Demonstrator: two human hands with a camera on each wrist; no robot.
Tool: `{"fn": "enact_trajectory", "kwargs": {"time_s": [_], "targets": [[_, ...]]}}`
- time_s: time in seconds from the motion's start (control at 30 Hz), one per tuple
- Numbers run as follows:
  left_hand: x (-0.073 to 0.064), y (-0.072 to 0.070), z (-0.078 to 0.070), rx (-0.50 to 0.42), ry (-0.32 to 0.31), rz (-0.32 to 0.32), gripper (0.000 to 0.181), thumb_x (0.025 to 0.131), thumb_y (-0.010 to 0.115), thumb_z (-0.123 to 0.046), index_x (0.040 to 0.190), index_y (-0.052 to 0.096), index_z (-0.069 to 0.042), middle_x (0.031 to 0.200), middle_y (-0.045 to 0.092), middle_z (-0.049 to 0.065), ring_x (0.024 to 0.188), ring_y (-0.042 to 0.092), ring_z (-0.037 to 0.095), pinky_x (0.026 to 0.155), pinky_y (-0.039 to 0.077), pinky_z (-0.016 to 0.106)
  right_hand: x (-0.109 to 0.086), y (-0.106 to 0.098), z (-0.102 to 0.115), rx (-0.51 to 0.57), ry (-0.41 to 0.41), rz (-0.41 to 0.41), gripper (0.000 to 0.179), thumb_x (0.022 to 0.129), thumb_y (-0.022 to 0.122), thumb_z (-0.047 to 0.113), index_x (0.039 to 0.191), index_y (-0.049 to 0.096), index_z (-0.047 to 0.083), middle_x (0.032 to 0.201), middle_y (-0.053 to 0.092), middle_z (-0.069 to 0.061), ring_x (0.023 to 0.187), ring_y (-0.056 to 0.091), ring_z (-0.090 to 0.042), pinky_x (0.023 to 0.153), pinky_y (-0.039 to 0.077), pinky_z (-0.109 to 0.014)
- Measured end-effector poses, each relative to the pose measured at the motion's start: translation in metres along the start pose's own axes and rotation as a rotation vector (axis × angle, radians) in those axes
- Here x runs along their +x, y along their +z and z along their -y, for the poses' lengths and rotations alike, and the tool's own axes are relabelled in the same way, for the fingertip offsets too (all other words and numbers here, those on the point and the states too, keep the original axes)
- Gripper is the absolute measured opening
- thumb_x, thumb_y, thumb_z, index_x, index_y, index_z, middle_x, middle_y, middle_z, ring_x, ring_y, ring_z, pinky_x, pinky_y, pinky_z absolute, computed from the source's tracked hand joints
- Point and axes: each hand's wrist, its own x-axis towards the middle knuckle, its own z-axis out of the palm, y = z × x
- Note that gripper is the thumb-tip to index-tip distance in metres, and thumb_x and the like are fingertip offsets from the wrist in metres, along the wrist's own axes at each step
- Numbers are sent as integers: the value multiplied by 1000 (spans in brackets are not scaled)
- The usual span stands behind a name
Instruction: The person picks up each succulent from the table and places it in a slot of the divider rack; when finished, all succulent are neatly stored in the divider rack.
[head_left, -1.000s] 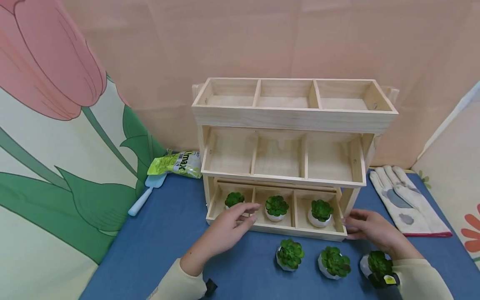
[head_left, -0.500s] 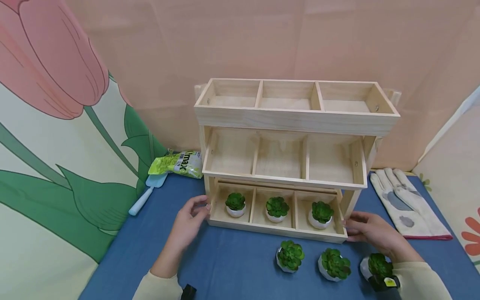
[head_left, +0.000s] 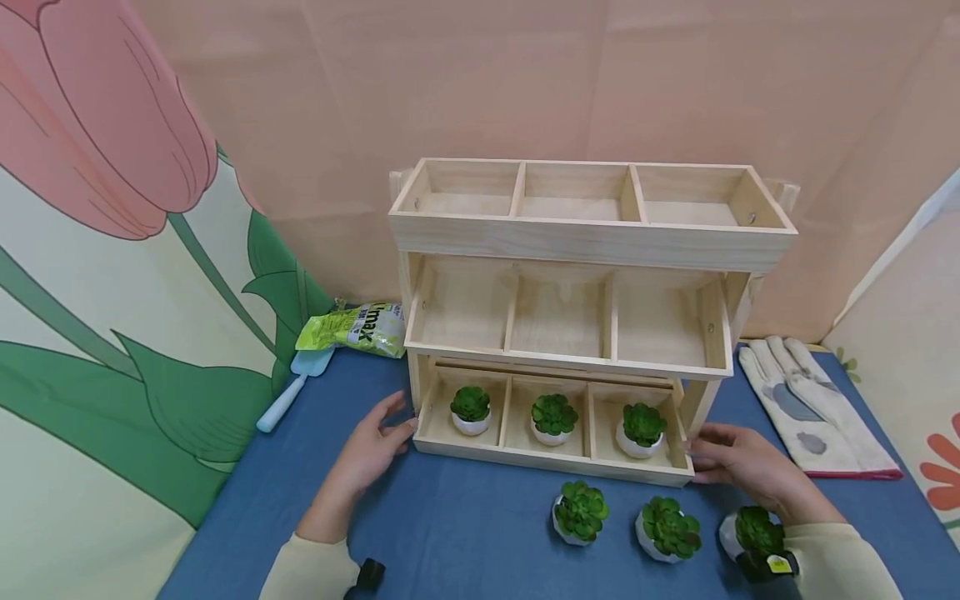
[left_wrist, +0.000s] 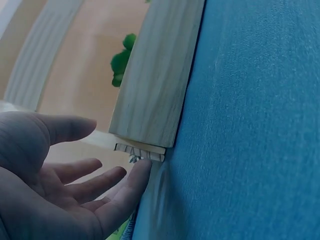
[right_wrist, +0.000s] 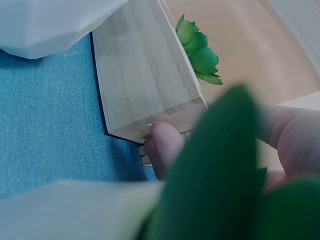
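A three-tier wooden planter shelf [head_left: 592, 236] stands on the blue cloth, each tier split into three compartments. Its bottom tray [head_left: 555, 462] holds one small succulent in a white pot per compartment: left [head_left: 471, 408], middle [head_left: 553, 417] and right [head_left: 641, 428]. My left hand [head_left: 372, 442] is beside the tray's left end, fingers loosely spread; in the left wrist view one fingertip [left_wrist: 142, 167] is right by the tray's corner. At the right end, my right hand [head_left: 738, 462] touches the tray, with a fingertip [right_wrist: 167, 140] against its end panel in the right wrist view.
In front of the shelf are three more potted succulents: one [head_left: 580, 512], another [head_left: 667, 528], and a third [head_left: 756, 532] partly behind my right wrist. White gloves [head_left: 817, 408] lie right; a blue shovel [head_left: 288, 396] and green bag [head_left: 352, 329] lie left.
My left hand has moved left from over the bottom tray's left succulent to beside the tray's left end. My right hand has stayed at the right end.
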Motion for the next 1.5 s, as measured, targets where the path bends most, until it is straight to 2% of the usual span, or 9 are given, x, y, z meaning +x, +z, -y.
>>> {"fn": "enact_trajectory", "kwargs": {"time_s": [0.13, 0.27, 0.4, 0.67, 0.93, 1.1, 1.5], "targets": [[3, 3, 0, 9, 36, 27, 69, 109, 64, -23, 168, 33, -9, 168, 43, 23, 116, 73, 29, 90, 66, 41, -1, 0, -1, 3, -6, -3, 82, 110, 62, 28, 160, 20, -21, 157, 45, -42, 111, 76, -20, 90, 68, -38], [7, 5, 0, 9, 57, 28, 66, 108, 64, -20, 167, 36, -9, 166, 46, 24, 112, 74, 28, 88, 66, 39, -1, -1, -2, 6, -8, -8, 80, 110, 61, 28, 160, 21, -21, 156, 46, -42, 109, 76, -19, 89, 68, -38], [11, 5, 1, -7, 43, 31, 64, 107, 65, -18, 166, 39, -9, 163, 49, 25, 117, 74, 32, 89, 67, 41, 0, 0, -3, 9, -9, -12, 80, 110, 61, 28, 160, 22, -20, 155, 48, -41, 109, 76, -19, 89, 68, -38], [17, 0, 4, -152, -44, 70, 65, 103, 72, -15, 163, 45, -16, 163, 47, 21, 129, 68, 42, 98, 66, 46, 0, 2, -5, 16, -24, 2, 78, 110, 60, 26, 161, 21, -20, 154, 50, -40, 109, 76, -19, 90, 68, -38], [20, -4, 7, -211, -40, 101, 66, 103, 72, -12, 163, 44, -13, 164, 43, 23, 138, 61, 45, 103, 64, 47, 0, 1, -4, 15, -15, -2, 78, 110, 60, 26, 161, 22, -19, 154, 50, -40, 110, 76, -21, 90, 68, -38], [21, -3, 8, -236, -40, 99, 67, 102, 73, -11, 162, 45, -12, 163, 43, 23, 138, 61, 44, 104, 64, 46, 0, 2, -3, 16, -17, -6, 78, 110, 60, 26, 161, 22, -19, 156, 48, -40, 111, 76, -21, 90, 68, -39], [24, -4, 16, -252, -33, 114, 65, 103, 71, -11, 163, 44, -14, 164, 42, 22, 140, 60, 45, 105, 63, 46, -2, 1, -2, 9, -15, 1, 78, 111, 60, 27, 162, 21, -18, 157, 47, -40, 112, 75, -21, 92, 68, -39]]}}
